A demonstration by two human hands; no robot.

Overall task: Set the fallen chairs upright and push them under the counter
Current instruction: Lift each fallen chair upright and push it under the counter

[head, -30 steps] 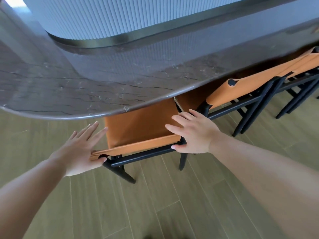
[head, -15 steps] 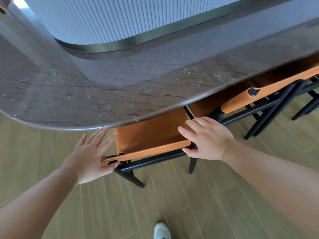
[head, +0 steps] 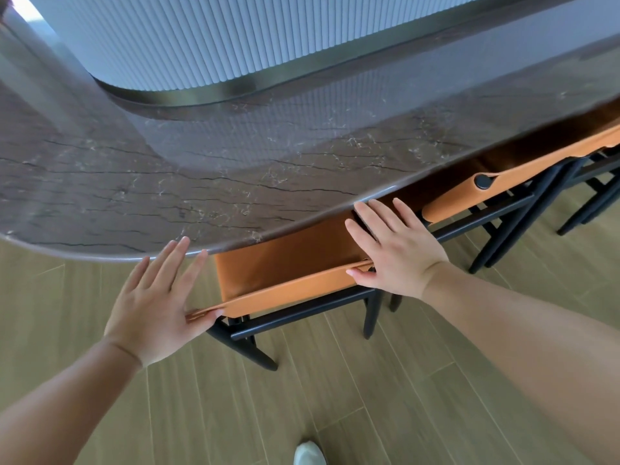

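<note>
An upright chair (head: pixel 285 273) with an orange leather back and black frame stands partly under the dark marble counter (head: pixel 201 182). My left hand (head: pixel 157 303) presses flat against the left end of its backrest, fingers straight. My right hand (head: pixel 396 250) lies flat on the right end, fingertips close to the counter's edge. A second orange chair (head: pixel 503 186) stands tucked under the counter to the right. The seats are hidden beneath the counter.
A ribbed pale wall with a dark metal base band (head: pixel 235 92) curves along the counter's far side. Wood-plank floor (head: pixel 335 397) spreads below. A white shoe (head: pixel 308 454) shows at the bottom edge. Further black chair legs (head: pixel 590 203) stand at the far right.
The view has shifted closer, and the chair sits deeper under the counter. Both hands stay flat on the backrest; my right fingers now reach the counter's edge.
</note>
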